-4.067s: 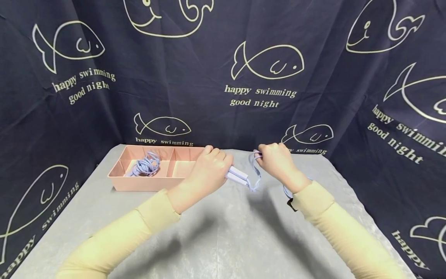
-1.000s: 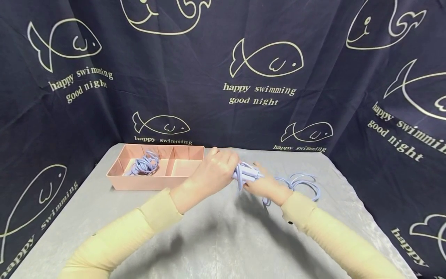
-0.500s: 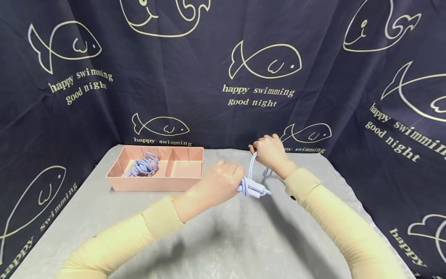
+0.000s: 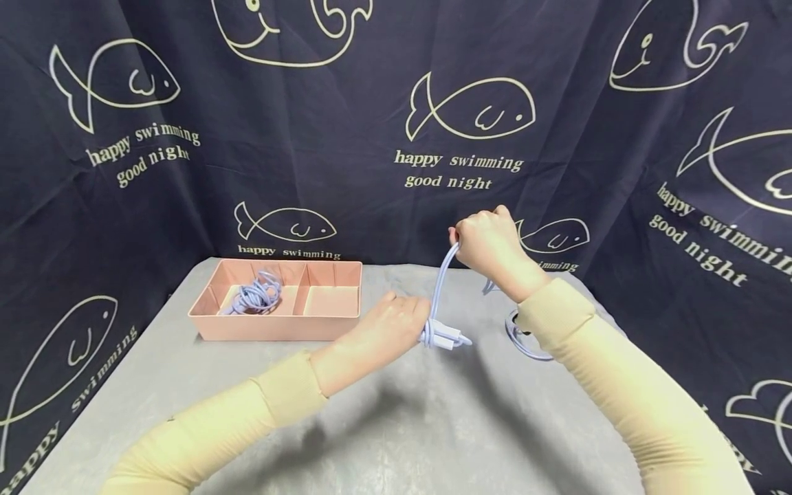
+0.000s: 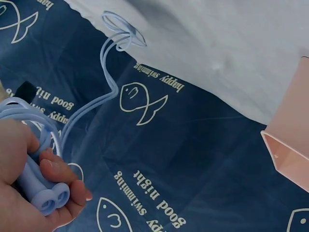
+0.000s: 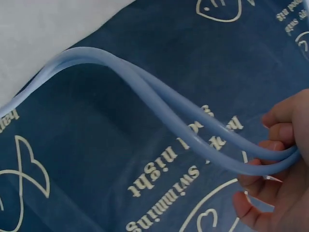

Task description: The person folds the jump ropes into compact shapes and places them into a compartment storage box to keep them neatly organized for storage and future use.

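My left hand (image 4: 392, 322) grips the two pale blue handles (image 4: 447, 338) of a jump rope side by side, with turns of its cord wound around them. The left wrist view shows the flared round ends of the handles (image 5: 41, 193) poking out past my fingers. Higher up and to the right, my right hand (image 4: 491, 244) holds the doubled cord (image 4: 441, 282), which runs taut between the hands. Beyond my right hand the doubled cord (image 6: 178, 121) trails off toward the table. A loose loop of the cord (image 4: 513, 347) lies by my right sleeve, partly hidden by it.
A pink divided box (image 4: 272, 327) stands at the back left of the grey-covered table (image 4: 396, 440). In its left section lies another bundled blue rope (image 4: 256, 295); its right section (image 4: 333, 301) shows a bare bottom. A dark fish-print curtain (image 4: 371, 137) surrounds the table.
Cord has become wound around the handles since the earliest frame. Over the last second my right hand has come away from the handles and risen, drawing the cord upward; my left hand has dropped slightly.
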Available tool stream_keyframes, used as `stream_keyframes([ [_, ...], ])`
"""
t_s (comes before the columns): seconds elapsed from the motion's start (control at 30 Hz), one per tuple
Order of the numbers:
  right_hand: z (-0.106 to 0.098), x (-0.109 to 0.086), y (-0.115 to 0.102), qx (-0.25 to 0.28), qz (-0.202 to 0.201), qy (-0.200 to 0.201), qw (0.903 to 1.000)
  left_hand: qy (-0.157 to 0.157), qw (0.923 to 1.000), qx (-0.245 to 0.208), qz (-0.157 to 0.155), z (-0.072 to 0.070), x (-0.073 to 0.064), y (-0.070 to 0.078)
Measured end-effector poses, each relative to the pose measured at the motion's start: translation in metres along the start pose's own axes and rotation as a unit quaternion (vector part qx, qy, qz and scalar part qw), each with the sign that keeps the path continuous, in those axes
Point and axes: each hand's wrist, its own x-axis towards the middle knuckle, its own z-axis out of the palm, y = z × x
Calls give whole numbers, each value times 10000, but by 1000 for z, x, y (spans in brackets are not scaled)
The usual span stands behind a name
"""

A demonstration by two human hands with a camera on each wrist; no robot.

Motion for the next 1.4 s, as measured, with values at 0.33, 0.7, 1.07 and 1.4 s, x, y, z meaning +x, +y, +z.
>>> stream_keyframes([
  [0.33, -46, -7, -29, -2, -11, 321, 9995, 98, 9946, 888, -526, 18, 4, -17],
  [0.7, -55, -41, -59, -230, -467, 941, 9942, 284, 9817, 1254, -1402, 25, 10, -42],
  [1.07, -44, -73, -95, 131, -578, 624, 9963, 625, 9764, 1433, -1489, 29, 11, -51],
  [1.4, -5, -92, -114, 679, -695, 910, 9911, 714, 9786, 1456, -1271, 22, 20, -45],
])
